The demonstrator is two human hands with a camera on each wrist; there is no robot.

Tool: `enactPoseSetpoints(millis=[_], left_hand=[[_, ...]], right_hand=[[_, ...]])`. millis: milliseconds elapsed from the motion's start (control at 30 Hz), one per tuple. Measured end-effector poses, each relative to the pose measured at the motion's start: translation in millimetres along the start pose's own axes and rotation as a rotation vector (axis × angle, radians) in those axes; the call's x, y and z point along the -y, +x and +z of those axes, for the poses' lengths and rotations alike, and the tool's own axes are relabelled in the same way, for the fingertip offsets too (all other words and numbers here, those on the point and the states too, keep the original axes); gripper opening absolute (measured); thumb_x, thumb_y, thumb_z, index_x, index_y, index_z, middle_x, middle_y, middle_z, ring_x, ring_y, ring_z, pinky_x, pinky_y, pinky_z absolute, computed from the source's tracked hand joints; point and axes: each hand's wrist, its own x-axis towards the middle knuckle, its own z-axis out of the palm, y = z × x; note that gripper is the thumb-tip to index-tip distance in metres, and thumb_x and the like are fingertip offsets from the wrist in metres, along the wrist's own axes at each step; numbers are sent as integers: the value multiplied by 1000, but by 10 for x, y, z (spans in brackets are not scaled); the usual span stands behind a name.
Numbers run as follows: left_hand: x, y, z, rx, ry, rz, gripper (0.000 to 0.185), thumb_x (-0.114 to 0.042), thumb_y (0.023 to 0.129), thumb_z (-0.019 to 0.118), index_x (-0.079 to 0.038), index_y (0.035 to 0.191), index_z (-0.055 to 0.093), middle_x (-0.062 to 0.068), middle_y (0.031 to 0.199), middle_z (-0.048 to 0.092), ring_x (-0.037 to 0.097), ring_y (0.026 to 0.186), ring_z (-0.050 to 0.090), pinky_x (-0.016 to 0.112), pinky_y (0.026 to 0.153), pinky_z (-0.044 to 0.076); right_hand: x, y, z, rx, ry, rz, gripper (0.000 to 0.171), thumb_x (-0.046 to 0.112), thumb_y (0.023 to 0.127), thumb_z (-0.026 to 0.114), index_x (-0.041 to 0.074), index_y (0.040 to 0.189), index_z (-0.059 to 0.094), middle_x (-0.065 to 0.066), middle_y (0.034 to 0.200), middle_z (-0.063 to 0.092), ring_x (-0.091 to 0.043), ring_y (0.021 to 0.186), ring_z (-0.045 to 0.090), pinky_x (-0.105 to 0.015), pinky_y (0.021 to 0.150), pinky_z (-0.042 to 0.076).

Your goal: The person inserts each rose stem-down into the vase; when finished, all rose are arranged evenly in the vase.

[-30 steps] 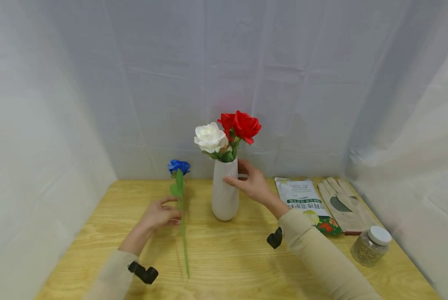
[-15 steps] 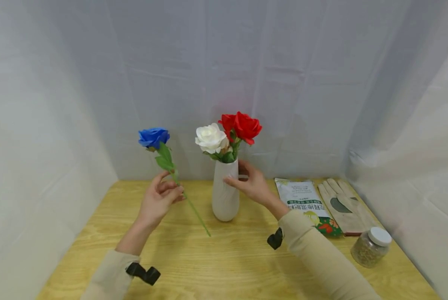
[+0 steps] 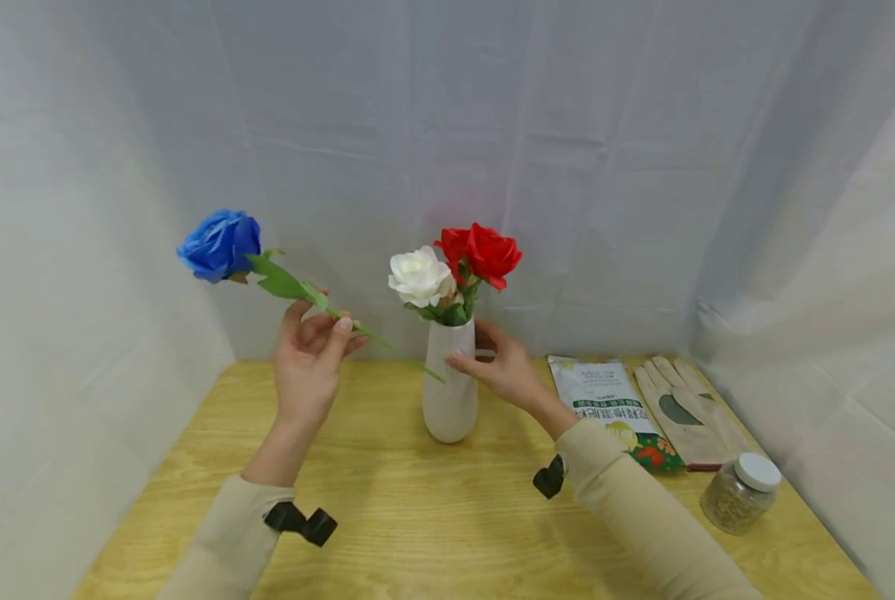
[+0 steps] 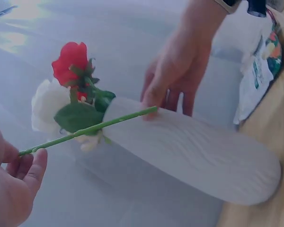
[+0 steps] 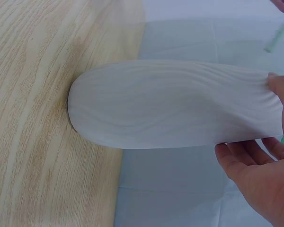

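Observation:
My left hand (image 3: 312, 358) pinches the green stem of a blue rose (image 3: 221, 246) between thumb and fingers, held above the table. The bloom tilts up to the left; the stem's lower end overlaps the vase in the head view. My right hand (image 3: 503, 367) grips the upper right side of a white ribbed vase (image 3: 449, 408), which stands upright on the table. A white rose (image 3: 420, 277) and red roses (image 3: 492, 254) stand in the vase. In the left wrist view the bare stem (image 4: 90, 129) crosses in front of the vase's mouth.
At the right of the wooden table (image 3: 432, 517) lie a printed packet (image 3: 612, 408) and a pair of pale work gloves (image 3: 687, 412). A white-lidded jar (image 3: 742, 493) of small grains stands near the right edge. White sheeting (image 3: 327, 150) encloses the back and sides.
My left hand has lifted the blue rose from the table and raised it, tilting the bloom left and swinging the stem's end toward the vase. My right hand stays on the vase.

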Motion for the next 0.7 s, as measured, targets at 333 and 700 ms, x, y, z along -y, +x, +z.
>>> enactPoseSetpoints(millis=[333,700], left_hand=[[-137,148,266,-6,-102,204,39,11,99,63,-7,134,61,6,96,75,17,90,75,33,82,66],[-185,239,464,-23,-52,297,40,11,99,63,7,137,53,7,97,73,16,90,74,31,83,66]], right_hand=[[20,-10,-9,4,-7,15,68,21,95,81,4,153,49,-20,139,65,-35,129,63,-51,107,56],[6,-10,-4,3,-3,8,69,22,94,81,4,153,49,-20,139,65,-36,128,64,-53,107,56]])
